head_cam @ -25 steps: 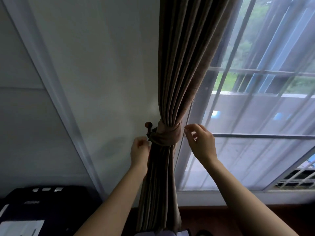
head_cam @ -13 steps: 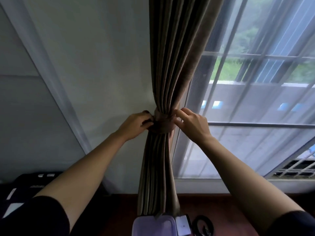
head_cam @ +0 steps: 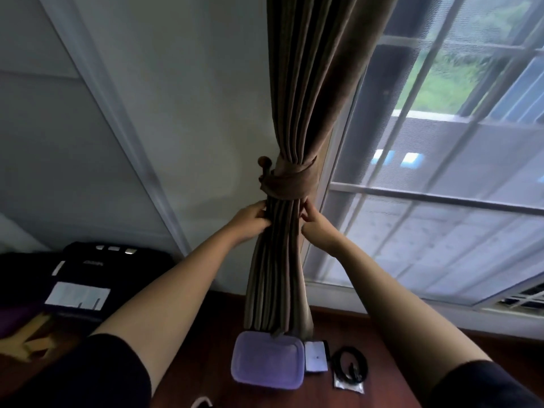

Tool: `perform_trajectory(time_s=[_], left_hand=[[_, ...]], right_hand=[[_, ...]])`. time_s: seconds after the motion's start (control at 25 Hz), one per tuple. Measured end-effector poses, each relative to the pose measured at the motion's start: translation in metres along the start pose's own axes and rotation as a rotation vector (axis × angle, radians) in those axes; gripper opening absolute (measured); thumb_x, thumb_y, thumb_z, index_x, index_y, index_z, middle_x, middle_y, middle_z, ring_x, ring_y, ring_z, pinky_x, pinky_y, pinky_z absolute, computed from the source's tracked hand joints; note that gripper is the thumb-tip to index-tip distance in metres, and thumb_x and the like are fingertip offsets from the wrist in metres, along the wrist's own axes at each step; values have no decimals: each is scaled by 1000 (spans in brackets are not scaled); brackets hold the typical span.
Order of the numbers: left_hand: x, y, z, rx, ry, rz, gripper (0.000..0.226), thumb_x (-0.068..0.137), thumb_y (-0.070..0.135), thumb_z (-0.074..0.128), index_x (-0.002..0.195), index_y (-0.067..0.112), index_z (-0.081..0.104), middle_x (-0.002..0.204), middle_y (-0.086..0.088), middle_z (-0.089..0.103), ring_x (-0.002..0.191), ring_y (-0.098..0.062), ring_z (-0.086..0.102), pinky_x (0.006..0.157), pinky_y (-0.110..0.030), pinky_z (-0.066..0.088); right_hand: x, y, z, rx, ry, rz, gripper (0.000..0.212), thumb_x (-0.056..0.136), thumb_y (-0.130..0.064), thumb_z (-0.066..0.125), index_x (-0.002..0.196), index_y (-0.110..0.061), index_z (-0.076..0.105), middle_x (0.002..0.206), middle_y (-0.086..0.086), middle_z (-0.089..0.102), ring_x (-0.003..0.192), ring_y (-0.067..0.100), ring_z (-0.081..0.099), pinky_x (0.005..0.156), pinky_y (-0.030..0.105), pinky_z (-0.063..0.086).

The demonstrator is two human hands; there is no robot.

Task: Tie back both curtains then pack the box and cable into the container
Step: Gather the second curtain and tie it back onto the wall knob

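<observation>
**Curtain (head_cam: 297, 136) gripped just under its tie-back**

The curtain hangs on a 12-to-6 axis at centre view, with its tie-back (head_cam: 290, 184) looped on a hook (head_cam: 265, 163). The left hand (head_cam: 250, 219) pinches the folds from 9 o'clock and the right hand (head_cam: 316, 225) from 3, equally near. The container (head_cam: 268, 363), box (head_cam: 316, 356) and cable (head_cam: 350, 368) lie at 6.

no legible text, black device (head_cam: 141, 269) lettering blurred

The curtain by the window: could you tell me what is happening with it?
A person's left hand and right hand grip the gathered brown curtain just below the tieback, which wraps it and hangs on the wall hook. Below, on the wooden surface, the purple container, white box and coiled black cable lie side by side, unpacked.
</observation>
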State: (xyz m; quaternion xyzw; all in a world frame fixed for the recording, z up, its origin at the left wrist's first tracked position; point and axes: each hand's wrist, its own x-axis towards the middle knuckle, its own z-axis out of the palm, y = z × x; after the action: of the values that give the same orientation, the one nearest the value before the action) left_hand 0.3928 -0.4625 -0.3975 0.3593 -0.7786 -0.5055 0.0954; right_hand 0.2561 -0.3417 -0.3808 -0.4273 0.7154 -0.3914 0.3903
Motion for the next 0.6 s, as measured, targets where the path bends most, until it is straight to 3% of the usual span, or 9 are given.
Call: perform_trajectory(time_s=[0.08,0.2,0.4,0.52,0.6], left_hand=[[-7,0,4,87,30,72,34,86,13,60,120,14,60,100,-9,68,92,-21,62,81,-28,46],[-19,-15,1,164,164,136,25,87,14,63,110,5,65,103,-14,70,94,-22,66,84,-30,50],[-28,-21,-10,241,214,160,22,87,18,63,100,0,68,93,-17,72,84,-27,68,78,-35,53],[-27,-8,3,304,192,152,21,89,20,61,94,0,66,87,-19,70,77,-26,65,69,-29,48],[-24,2,15,341,202,150,20,90,20,59,96,2,66,90,-20,70,81,-29,66,71,-31,49]], right_hand=[[13,-6,8,-27,-54,21,70,82,8,44,144,-18,23,132,5,48,125,21,44,108,44,37],[25,-16,24,13,-88,17,50,79,13,41,124,-10,42,114,9,56,113,23,52,103,42,42],[36,-21,35,-4,-147,27,58,78,9,41,134,-6,41,119,13,56,117,28,52,105,49,41],[31,-13,27,-56,-41,22,59,79,7,41,135,-10,42,126,15,56,121,28,49,106,43,38],[22,2,19,-92,76,25,63,81,6,41,140,-15,36,129,14,54,120,27,49,97,33,40]])
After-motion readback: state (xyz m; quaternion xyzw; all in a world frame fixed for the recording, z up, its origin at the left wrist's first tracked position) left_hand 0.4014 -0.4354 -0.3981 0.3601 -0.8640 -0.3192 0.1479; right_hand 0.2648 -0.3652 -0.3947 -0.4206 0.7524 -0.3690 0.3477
